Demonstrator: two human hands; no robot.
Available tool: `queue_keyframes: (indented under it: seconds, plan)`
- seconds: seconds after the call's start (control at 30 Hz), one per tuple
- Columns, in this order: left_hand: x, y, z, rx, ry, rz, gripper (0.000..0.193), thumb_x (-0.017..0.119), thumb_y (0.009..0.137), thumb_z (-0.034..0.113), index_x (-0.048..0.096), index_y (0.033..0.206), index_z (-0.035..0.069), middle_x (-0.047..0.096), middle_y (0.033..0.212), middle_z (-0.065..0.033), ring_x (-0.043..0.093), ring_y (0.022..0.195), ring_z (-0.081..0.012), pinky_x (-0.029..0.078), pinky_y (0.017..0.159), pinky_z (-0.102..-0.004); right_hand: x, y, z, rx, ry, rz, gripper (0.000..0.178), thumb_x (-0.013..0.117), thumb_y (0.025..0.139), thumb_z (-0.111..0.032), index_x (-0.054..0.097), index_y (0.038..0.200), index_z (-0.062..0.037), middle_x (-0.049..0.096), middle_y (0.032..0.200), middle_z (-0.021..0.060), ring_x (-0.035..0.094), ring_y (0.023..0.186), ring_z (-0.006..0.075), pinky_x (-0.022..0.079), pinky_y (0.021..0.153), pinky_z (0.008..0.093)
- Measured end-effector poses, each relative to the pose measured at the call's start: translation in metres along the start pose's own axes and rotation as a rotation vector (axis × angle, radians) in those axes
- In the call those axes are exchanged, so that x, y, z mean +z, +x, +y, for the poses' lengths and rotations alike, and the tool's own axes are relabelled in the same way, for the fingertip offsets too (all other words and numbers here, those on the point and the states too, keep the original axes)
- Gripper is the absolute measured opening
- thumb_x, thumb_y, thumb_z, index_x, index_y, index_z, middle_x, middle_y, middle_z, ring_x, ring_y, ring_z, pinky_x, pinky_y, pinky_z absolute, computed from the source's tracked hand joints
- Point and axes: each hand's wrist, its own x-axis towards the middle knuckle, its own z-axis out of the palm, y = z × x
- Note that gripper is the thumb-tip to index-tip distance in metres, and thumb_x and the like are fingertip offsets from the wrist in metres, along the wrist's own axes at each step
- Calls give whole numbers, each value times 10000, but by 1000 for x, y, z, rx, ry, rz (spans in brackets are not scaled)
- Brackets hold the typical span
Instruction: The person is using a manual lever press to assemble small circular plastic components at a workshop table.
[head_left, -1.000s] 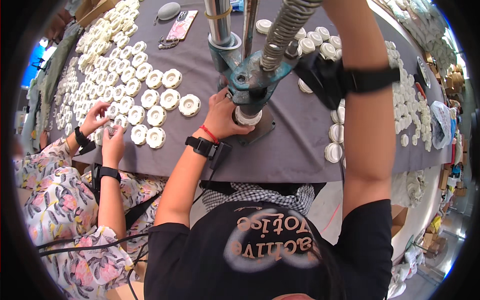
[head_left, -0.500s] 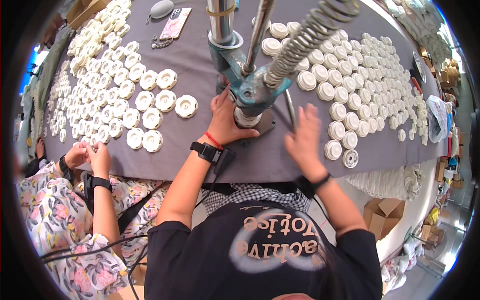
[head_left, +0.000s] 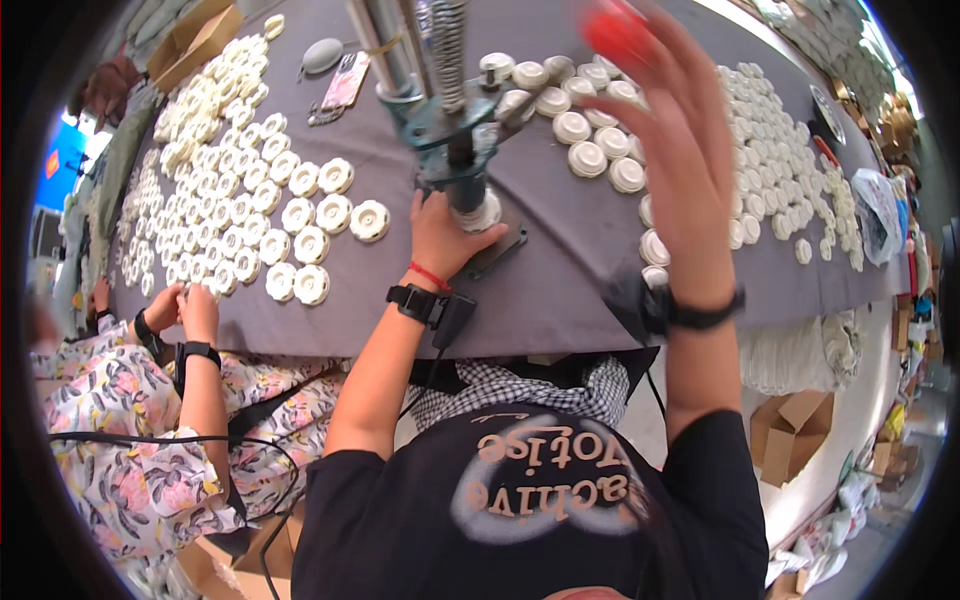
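A blue-green hand press (head_left: 440,125) with metal columns and a spring stands on the grey-covered table. Under its ram sits a white round plastic part (head_left: 484,212) on a dark base plate (head_left: 505,250). My left hand (head_left: 442,235) is closed around the part's left side, with the thumb across its near side. My right hand (head_left: 685,170) is raised high on the right, its fingers stretched and apart, slightly blurred. The red ball knob (head_left: 612,30) is at its fingertips; whether they touch is unclear. A metal lever (head_left: 528,103) slants up from the press.
Several white notched discs (head_left: 369,221) spread across the left side; rounded white parts (head_left: 587,158) cover the right. A phone (head_left: 346,80) and a grey oval device (head_left: 322,56) lie at the back. Beside me, another person's hands (head_left: 192,305) work at the table edge. A cardboard box (head_left: 790,435) stands lower right.
My right hand has risen from beside the press to high on the right, and the red knob has come into view. The lever has swung upward. My left hand stays on the part.
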Motion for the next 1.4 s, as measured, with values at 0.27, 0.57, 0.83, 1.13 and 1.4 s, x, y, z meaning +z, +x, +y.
queue_keyframes:
  seconds: [0.27,0.57,0.83,1.13,1.4]
  plan:
    - [-48,-62,-39,16,412,64,717,837,611,475,602,1153,68,497,1363,-194,397,1326,-377,249,1088,-552,-71,-93,34,316,-1034,-338,578,649,865,-274,474,1347,-8,481,1350,254,411,1300,409,342,1066,495]
    - [-57,-71,-34,-37,401,190,788,733,785,444,447,1378,12,394,1446,-227,299,1381,-408,207,1115,-554,-72,-244,85,467,-1455,-369,544,614,875,-202,456,1356,-6,416,1374,321,327,1340,469,293,1089,543]
    - [-8,-55,42,-17,-35,33,708,790,719,412,557,1260,20,600,1209,-139,560,1118,-324,383,995,-486,34,-131,108,1097,578,293,430,523,988,-254,452,1342,-20,574,1240,129,586,1113,216,474,943,340]
    - [-14,-15,28,-127,85,222,602,849,610,326,598,1069,30,619,995,-125,573,972,-325,414,876,-427,53,-112,155,988,-95,37,515,356,1039,-362,372,1421,-18,630,923,102,618,643,138,515,521,269]
    - [-7,8,-14,-96,-150,-130,622,852,561,393,587,1023,71,616,990,-114,573,991,-324,394,900,-449,12,-72,144,1245,-182,-347,483,394,1025,-380,466,1370,-49,593,633,61,540,485,104,449,428,245]
